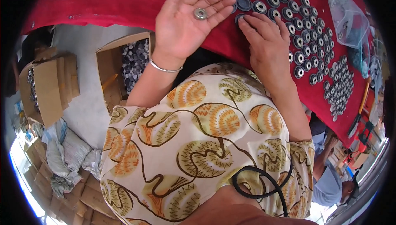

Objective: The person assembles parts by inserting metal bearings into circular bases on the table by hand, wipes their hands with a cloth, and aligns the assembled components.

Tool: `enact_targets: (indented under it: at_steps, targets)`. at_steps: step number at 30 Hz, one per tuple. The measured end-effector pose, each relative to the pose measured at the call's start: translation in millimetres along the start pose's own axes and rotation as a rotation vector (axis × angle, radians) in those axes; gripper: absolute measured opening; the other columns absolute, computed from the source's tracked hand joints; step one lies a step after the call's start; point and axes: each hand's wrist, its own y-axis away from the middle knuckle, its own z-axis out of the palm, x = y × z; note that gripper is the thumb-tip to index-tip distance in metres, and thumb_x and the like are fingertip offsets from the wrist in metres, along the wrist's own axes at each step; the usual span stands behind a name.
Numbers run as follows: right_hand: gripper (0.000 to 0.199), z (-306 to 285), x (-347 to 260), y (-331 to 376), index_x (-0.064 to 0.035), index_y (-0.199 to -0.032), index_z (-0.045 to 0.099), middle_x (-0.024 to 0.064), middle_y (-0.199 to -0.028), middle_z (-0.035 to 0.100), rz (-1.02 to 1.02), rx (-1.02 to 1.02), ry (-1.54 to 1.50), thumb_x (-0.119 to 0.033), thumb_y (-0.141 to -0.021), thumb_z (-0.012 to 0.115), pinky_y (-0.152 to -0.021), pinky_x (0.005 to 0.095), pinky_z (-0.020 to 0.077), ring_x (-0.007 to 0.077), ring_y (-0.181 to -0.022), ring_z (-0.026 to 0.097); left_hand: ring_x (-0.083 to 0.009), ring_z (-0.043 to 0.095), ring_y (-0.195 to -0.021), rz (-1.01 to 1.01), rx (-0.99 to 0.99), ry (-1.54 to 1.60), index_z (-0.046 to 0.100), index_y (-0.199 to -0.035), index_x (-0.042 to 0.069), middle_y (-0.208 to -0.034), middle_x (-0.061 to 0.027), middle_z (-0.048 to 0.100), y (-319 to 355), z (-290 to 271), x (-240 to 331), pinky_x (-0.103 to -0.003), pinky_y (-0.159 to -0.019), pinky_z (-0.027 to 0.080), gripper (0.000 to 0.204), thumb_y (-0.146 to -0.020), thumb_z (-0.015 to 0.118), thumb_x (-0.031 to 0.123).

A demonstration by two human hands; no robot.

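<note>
My left hand (181,27) is held palm up above the table edge, with its fingers stretched out. A small ring-shaped metal bearing (201,14) lies on it at the base of the fingers. To its right, my right hand (266,39) is palm down with fingers bent at the near edge of the rows. Its fingertips are on a dark round wheel (238,17), which they mostly cover. Beyond the hands are several dark wheels with no metal centre (243,3). Many dark wheels with metal ring centres (299,41) stand in rows to the right.
A red cloth (103,2) covers the table. Smaller round pieces (340,87) and a clear plastic bag (348,23) lie on the right. An open carton (101,60) of dark round pieces stands left of me. Sacks (68,151) lie farther left. Another person (330,183) is at lower right.
</note>
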Motion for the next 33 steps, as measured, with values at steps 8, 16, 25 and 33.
enact_targets:
  at_steps: [8, 16, 25, 33]
  targets:
    - [0.025, -5, 3, -17, -0.0054, -0.102, 0.062, 0.0089, -0.098, 0.062, -0.014, 0.24, -0.222, -0.009, -0.078, 0.069, -0.08, 0.0396, 0.0448, 0.0281, -0.092, 0.058, -0.0348, 0.042, -0.129, 0.117, 0.032, -0.293, 0.045, -0.132, -0.003, -0.134, -0.0237, 0.048, -8, 23, -31, -0.046, -0.111, 0.031, 0.068, -0.1, 0.027, 0.053]
    - [0.031, 8, -11, -23, -0.0071, -0.101, 0.062, 0.0086, -0.089, 0.061, -0.034, 0.2, -0.434, -0.011, -0.071, 0.072, -0.074, 0.0396, 0.0481, 0.0306, -0.085, 0.058, -0.0269, 0.042, -0.128, 0.086, 0.014, -0.526, 0.042, -0.136, -0.002, -0.134, -0.0175, 0.049, -3, 22, -44, -0.041, -0.11, 0.032, 0.07, -0.1, 0.022, 0.055]
    - [0.024, -3, 32, -46, -0.0093, -0.101, 0.064, 0.0064, -0.088, 0.062, 0.117, 0.218, -0.135, -0.011, -0.078, 0.07, -0.083, 0.041, 0.0447, 0.0273, -0.089, 0.059, -0.0386, 0.049, -0.123, 0.196, -0.026, -0.231, 0.047, -0.131, -0.003, -0.132, -0.027, 0.05, -8, -4, 11, -0.049, -0.106, 0.038, 0.067, -0.099, 0.029, 0.053]
    - [0.025, 9, 31, -47, -0.0118, -0.101, 0.066, 0.0042, -0.091, 0.063, 0.036, 0.114, -0.054, -0.012, -0.077, 0.07, -0.093, 0.0426, 0.0402, 0.0259, -0.095, 0.057, -0.0381, 0.051, -0.121, 0.092, -0.13, -0.058, 0.047, -0.131, -0.003, -0.131, -0.0269, 0.052, -8, -22, 24, -0.051, -0.103, 0.04, 0.065, -0.099, 0.032, 0.052]
